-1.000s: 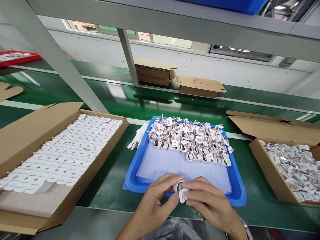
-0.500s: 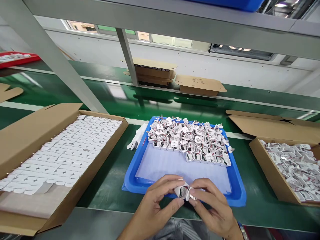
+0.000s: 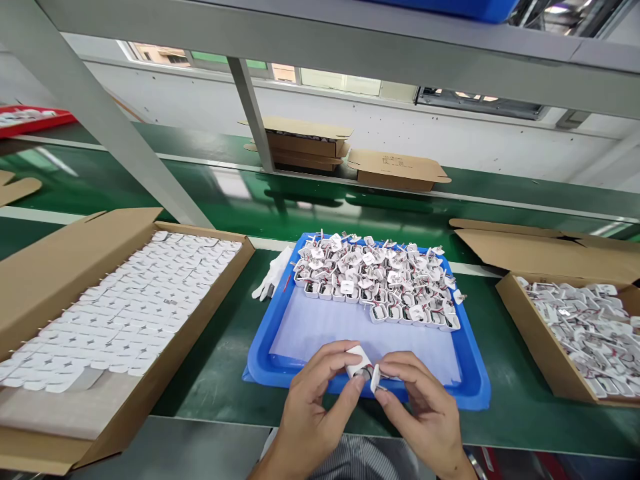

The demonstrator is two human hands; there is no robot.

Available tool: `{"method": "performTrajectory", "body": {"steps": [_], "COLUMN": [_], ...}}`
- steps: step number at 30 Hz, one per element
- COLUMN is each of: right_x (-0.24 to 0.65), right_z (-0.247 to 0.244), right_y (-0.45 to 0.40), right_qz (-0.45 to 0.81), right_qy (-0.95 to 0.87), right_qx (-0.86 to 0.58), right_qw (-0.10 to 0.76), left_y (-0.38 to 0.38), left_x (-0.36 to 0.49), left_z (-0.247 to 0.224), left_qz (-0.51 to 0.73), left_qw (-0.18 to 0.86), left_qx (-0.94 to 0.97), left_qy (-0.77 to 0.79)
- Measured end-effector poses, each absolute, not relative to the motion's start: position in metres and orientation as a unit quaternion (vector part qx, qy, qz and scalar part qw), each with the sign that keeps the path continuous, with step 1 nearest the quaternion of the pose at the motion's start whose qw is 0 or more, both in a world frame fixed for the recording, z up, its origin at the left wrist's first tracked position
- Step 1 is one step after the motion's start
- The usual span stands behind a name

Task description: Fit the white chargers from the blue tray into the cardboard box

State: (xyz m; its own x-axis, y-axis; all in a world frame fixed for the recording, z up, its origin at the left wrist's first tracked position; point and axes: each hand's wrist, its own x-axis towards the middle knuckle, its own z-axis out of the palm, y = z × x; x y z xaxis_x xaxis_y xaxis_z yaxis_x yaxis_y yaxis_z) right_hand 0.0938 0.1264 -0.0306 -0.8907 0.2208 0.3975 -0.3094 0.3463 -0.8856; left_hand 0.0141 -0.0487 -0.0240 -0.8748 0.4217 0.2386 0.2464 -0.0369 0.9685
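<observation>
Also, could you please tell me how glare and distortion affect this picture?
Head view: pale reflections streak the green bench behind the blue tray; the slanted post suggests wide-angle stretching towards the edges. Head view: left hand and right hand look reasonably clear, but fine details between their fingers are too small to read.

Below the near edge of the bench (image 3: 215,393) you wear a grey garment (image 3: 363,459) with fine, pale stripes; a silvery band (image 3: 476,465) circles your right wrist, and your left hand (image 3: 323,403) and right hand (image 3: 424,407) are bare
</observation>
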Motion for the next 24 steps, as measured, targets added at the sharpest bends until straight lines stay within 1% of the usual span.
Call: {"method": "performTrajectory", "body": {"steps": [4,7,13,20,24], "right_x": [0.094,0.094,0.094,0.091,0.089], "right_z": [-0.027,-0.023,-0.022,-0.029,-0.027], "right_y": [0.125,0.125,0.130,0.139,0.132], "right_qz": [0.501,0.460,0.395,0.377,0.391], "right_qy": [-0.814,-0.826,-0.862,-0.866,-0.860], "right_qx": [0.077,0.121,0.176,0.193,0.198], "right_qw": [0.284,0.303,0.265,0.264,0.262], "left_y": [-0.047,-0.045,-0.041,-0.059,-0.061], "left_x": [0.012,0.012,0.006,-0.013,-0.016], "left_z": [-0.025,-0.028,-0.032,-0.021,-0.024], "left_qz": [0.712,0.726,0.746,0.729,0.742], "left_qw": [0.096,0.106,0.137,0.253,0.254], "left_qx": [0.223,0.215,0.173,0.237,0.218], "left_qy": [0.659,0.645,0.629,0.590,0.580]}}
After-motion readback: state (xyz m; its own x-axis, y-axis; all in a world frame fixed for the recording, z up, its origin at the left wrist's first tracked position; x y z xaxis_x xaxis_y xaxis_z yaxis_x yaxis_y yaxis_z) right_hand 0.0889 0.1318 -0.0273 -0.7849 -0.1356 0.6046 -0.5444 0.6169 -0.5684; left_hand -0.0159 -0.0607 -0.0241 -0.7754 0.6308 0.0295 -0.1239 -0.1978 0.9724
